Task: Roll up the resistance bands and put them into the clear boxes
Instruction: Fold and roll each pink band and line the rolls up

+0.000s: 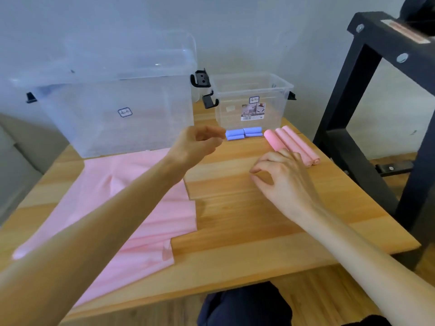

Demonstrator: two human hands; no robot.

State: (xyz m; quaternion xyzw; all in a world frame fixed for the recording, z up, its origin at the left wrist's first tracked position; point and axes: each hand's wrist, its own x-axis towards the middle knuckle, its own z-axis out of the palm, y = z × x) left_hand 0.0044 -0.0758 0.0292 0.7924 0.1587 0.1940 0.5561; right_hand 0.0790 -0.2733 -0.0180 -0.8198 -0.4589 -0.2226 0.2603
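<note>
I see a wooden counter (235, 222) of pale planks with visible grain, and a black metal frame (341, 109) with bolts standing at its right edge. At the back left sits the large clear box (113, 114), frosted plastic with black latches, its lid propped behind it. Spread flat over the left half of the counter are pink bands (131, 208), thin and smooth, overlapping in layers. The small clear box (249, 102) stands at the back centre, open-topped, with a label on its front wall.

My left arm stretches forward over the pink sheets; the left hand (197, 144) hangs in the air just in front of the small box, fingers loosely curled and holding nothing. My right hand (280, 175) hovers low over the wood, fingers relaxed and slightly spread, fingertips just by the pink rolls (294, 144), three tight cylinders lying side by side. Blue rolls (244, 134), short and stubby, lie against the small box's front.
</note>
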